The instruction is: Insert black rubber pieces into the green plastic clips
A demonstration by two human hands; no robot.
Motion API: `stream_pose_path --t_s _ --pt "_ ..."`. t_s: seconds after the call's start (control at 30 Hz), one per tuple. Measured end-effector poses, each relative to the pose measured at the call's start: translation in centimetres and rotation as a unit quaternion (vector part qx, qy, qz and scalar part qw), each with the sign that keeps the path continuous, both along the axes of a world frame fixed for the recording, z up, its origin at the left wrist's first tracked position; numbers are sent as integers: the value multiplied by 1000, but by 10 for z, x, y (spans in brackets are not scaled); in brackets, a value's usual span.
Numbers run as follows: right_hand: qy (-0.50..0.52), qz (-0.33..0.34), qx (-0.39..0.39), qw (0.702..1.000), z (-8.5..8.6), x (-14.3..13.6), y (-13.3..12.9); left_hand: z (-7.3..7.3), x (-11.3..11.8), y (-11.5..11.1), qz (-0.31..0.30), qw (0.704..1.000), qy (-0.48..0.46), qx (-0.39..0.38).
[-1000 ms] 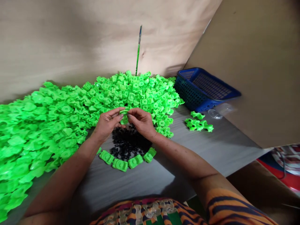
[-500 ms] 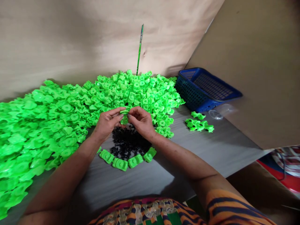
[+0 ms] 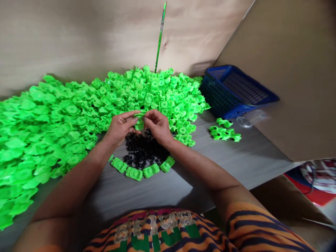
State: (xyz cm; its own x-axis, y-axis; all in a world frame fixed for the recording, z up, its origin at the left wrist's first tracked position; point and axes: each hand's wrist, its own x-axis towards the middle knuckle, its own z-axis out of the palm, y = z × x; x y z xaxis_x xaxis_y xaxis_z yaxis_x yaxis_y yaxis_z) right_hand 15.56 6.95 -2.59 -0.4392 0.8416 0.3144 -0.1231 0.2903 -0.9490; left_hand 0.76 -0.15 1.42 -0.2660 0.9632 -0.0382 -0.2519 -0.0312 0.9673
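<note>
Between my hands is a bright green plastic toy car body (image 3: 139, 124), raised above the table. The fingers and thumb of my left hand (image 3: 118, 128) grip it from the left. My right hand (image 3: 159, 127) pinches at its right edge, thumb against forefinger; any small part between those fingertips is hidden. Below my hands lies a heap of small black plastic parts (image 3: 141, 151). Several similar green car bodies (image 3: 134, 173) form a curved row along the near side of that heap.
A large pile of green car bodies (image 3: 78, 112) spreads along the back and left of the grey table (image 3: 168, 190). At the right stand a blue plastic basket (image 3: 225, 101), a few green pieces (image 3: 224, 133) and a clear plastic cup (image 3: 244, 121). A thin green-marked stick (image 3: 160, 38) rises behind the pile.
The view has tilted slightly, so the table and its contents appear higher in the picture. Both hands keep hold of the green car body in nearly the same pose.
</note>
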Motion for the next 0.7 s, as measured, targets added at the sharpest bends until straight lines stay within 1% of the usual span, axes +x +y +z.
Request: stream_pose_path --t_s 0.07,0.1,0.13,0.17,0.23,0.27,0.3,0.33,0.37,0.43,0.5,0.57,0.7 --pt "-52 -19 58 997 -5 1 4 -1 -6 4 28 1000 -9 -2" --pt "-102 -22 107 989 -5 2 5 -1 -10 6 43 999 -14 -6" --pt "-165 -17 164 972 -5 3 5 -1 -14 8 56 998 -19 -11" --pt "-237 -3 222 946 -4 5 3 -1 -17 9 65 997 -22 -16" --pt "-375 42 316 871 1 7 -2 -1 -21 11 72 997 -26 -23" --pt "-429 61 344 833 4 7 -5 -1 -21 12 72 997 -28 -25" --pt "-469 76 361 802 7 7 -8 -1 -21 12 71 997 -30 -25" --pt "-499 86 369 779 10 6 -10 -1 -21 12 70 997 -32 -25" --pt "-520 95 372 763 12 6 -12 -1 -19 12 68 997 -34 -26" --pt "-545 107 367 746 15 3 -14 -1 -17 10 63 997 -35 -29" --pt "-559 112 359 739 17 1 -15 -1 -15 9 56 997 -30 -36" --pt "-560 113 352 741 17 0 -16 0 -14 7 45 998 -24 -44" --pt "-550 104 342 755 17 1 -19 0 -14 6 27 998 -22 -44"
